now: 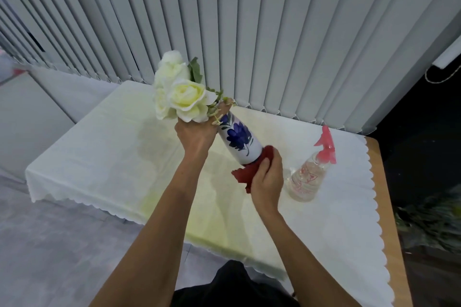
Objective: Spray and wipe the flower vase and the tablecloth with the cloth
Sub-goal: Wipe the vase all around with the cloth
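Behind the table, pale grey vertical blinds point(249, 20) fill the whole background, hanging down to just past the table's far edge. Next in size, a white tablecloth with a scalloped hem point(99, 169) covers the table and drapes over its left and near edges, while a bare strip of the light wooden tabletop point(381, 182) shows along the right edge. Above the middle of the cloth, a tall white ceramic vase painted with blue flowers point(239, 142) is lifted clear of the surface and tilted, mouth toward the far left, base toward the near right. It holds a bunch of cream-white artificial roses with green leaves point(179, 92), which spill out of the mouth toward the far left corner. The left hand point(197, 134) is clamped around the vase's neck just below the blooms. The right hand point(268, 178) is closed on a crumpled dark red cloth point(252, 169), pressing it against the vase's base. Just to the right of that hand, toward the right edge, a clear plastic spray bottle with a pink trigger head point(309, 177) stands upright on the tablecloth, untouched; it seems to hold clear liquid, though the level cannot be told.
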A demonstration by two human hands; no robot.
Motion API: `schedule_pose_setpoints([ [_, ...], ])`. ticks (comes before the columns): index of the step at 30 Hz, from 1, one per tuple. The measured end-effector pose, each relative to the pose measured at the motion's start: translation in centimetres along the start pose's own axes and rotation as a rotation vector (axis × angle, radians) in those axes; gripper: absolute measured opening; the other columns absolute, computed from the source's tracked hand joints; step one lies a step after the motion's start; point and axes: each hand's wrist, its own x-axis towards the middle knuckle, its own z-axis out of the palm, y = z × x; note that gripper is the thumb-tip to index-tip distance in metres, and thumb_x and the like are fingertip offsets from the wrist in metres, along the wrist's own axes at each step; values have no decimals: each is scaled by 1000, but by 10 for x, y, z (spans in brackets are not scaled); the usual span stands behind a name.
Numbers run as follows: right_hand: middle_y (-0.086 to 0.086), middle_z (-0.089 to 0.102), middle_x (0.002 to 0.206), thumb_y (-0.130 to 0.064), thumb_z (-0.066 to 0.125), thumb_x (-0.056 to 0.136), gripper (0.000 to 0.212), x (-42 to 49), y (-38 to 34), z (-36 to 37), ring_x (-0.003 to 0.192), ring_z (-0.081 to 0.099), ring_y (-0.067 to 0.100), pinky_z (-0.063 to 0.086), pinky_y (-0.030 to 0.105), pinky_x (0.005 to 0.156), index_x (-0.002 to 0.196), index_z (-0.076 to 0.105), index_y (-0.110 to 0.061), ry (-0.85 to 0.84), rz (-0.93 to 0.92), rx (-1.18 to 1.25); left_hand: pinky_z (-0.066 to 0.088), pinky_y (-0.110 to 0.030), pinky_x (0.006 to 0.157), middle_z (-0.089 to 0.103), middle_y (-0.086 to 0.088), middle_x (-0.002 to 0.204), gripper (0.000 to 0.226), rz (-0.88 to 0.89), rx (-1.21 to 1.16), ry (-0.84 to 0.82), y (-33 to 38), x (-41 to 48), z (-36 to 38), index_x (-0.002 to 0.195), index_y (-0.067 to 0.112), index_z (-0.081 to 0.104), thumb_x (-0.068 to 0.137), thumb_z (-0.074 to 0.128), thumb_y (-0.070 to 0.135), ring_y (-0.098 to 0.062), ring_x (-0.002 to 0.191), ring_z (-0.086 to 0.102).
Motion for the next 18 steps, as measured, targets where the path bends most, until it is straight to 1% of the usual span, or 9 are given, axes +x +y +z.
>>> schedule_pose_setpoints([
  [1,2,65,127,-30,35,107,38,3,1,-5,111,68,29,61,54,85,143,47,-29,21,73,14,64,-46,77,75,6,91,49,-15,-36,-13,7,-4,0,89,29,66,52,94,44,-22,92,74],
  [4,3,64,134,-26,36,108,40,11,-16,-15,121,63,26,55,48,101,146,47,-21,98,117,34,63,-41,74,69,13,87,48,-36,-128,-36,13,-5,3,81,38,51,61,95,33,-21,93,73],
  [6,0,59,141,-23,38,108,41,13,-36,-15,126,56,15,48,27,109,147,48,-15,125,20,55,63,-43,75,71,11,86,43,-6,-77,-46,8,-4,5,80,37,56,59,93,39,-21,90,73],
  [8,-7,53,140,-14,41,109,41,11,-60,-8,126,47,1,31,0,104,149,47,-8,91,-117,47,63,-48,75,76,7,87,33,28,7,-65,2,-4,9,82,32,66,60,90,40,-22,87,75],
  [9,-7,52,139,-13,41,109,41,9,-70,-3,125,46,0,28,-2,103,149,47,-7,48,-189,25,63,-48,76,77,7,88,31,36,33,-80,1,-7,11,82,31,68,62,89,41,-22,87,75],
  [11,-2,56,141,-14,40,108,40,7,-76,4,127,50,10,33,11,107,146,50,-8,-36,-318,-91,63,-44,81,77,10,87,31,56,40,-106,4,-16,13,82,32,70,62,91,44,-18,89,75],
  [13,4,57,145,-17,37,106,42,10,-63,3,131,52,19,39,27,111,146,50,-10,-109,-356,-185,62,-45,85,79,11,88,36,30,-50,-132,7,-24,11,86,29,73,59,94,42,-15,90,76],
  [16,7,64,134,-19,35,107,39,17,-39,-13,121,63,26,50,39,107,143,52,-18,-185,-143,-181,60,-50,90,80,7,97,45,-20,-132,-162,8,-23,2,99,22,77,60,95,36,-16,96,76],
  [18,4,68,126,-17,36,108,37,19,-38,-22,113,67,26,53,35,101,140,54,-19,-188,-60,-153,60,-51,91,80,5,101,49,-37,-111,-206,8,-23,-2,105,21,76,62,93,38,-19,100,75],
])
